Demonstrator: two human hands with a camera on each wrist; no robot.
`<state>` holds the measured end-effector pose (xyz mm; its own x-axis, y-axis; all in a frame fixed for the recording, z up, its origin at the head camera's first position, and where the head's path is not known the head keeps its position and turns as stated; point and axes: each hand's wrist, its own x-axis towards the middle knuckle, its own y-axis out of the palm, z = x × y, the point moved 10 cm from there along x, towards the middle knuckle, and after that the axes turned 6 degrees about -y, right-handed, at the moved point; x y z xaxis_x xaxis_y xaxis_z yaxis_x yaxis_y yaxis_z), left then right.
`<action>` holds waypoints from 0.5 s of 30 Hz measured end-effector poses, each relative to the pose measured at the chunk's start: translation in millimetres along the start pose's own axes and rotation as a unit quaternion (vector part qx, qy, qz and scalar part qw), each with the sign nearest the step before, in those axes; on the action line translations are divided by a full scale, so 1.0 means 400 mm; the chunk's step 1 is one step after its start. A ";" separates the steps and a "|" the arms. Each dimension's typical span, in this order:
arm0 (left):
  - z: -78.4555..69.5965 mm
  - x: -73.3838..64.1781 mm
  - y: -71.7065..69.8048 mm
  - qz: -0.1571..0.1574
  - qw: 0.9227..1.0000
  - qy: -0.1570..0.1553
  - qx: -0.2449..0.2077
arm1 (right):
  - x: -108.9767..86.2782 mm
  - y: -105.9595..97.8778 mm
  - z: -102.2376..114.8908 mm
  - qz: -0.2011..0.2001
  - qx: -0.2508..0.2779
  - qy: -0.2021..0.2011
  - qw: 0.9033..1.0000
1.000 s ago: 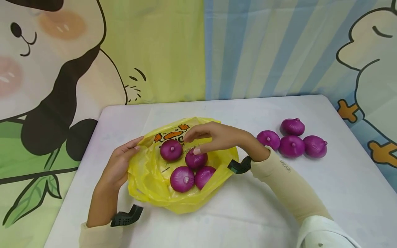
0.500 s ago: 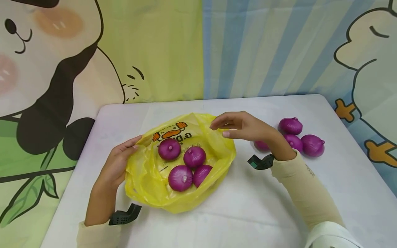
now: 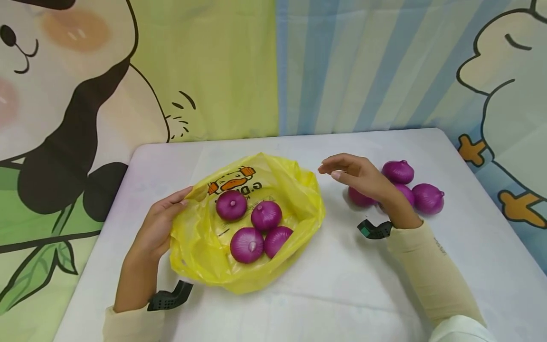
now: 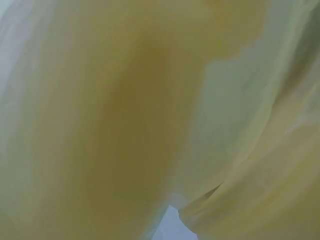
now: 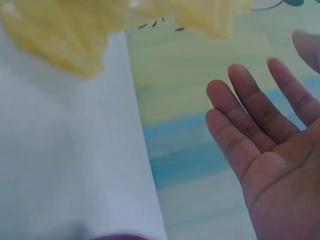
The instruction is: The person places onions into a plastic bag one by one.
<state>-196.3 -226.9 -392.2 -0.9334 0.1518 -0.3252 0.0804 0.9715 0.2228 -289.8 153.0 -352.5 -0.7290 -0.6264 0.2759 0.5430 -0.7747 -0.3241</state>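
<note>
In the head view a yellow plastic bag lies spread wide at its mouth, with several purple onions inside. My left hand grips the bag's left rim, thumb on the inner side. Yellow film fills nearly the whole left wrist view, so that hand's fingers are hidden there. My right hand hovers to the right of the bag, fingers loosely bent and holding nothing. In the right wrist view its palm and spread fingers show bare. Beneath and beyond this hand sit more onions, partly covered by it.
A white-covered table bears everything. Behind it hangs a cartoon-printed cloth backdrop with an animal at left and a bird at right. Each wrist carries a small black camera mount.
My right hand has drawn back from over the onions in the bag, moving right toward the loose onions. The left hand keeps its hold on the rim.
</note>
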 end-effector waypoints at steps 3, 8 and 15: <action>-0.006 -0.001 0.002 0.005 1.000 0.009 -0.006 | -0.035 -0.031 -0.018 -0.011 -0.002 0.014 1.000; -0.008 0.003 0.004 0.005 1.000 0.013 -0.012 | -0.104 -0.106 -0.039 -0.084 -0.046 0.021 0.995; -0.004 -0.005 -0.001 0.005 1.000 0.011 -0.008 | -0.156 -0.163 -0.080 -0.152 -0.126 0.072 0.978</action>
<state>-195.0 -227.9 -390.4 -0.9400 0.1573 -0.3029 0.0843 0.9669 0.2408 -293.1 245.2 -377.7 -0.9018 -0.3377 0.2695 0.1853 -0.8658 -0.4648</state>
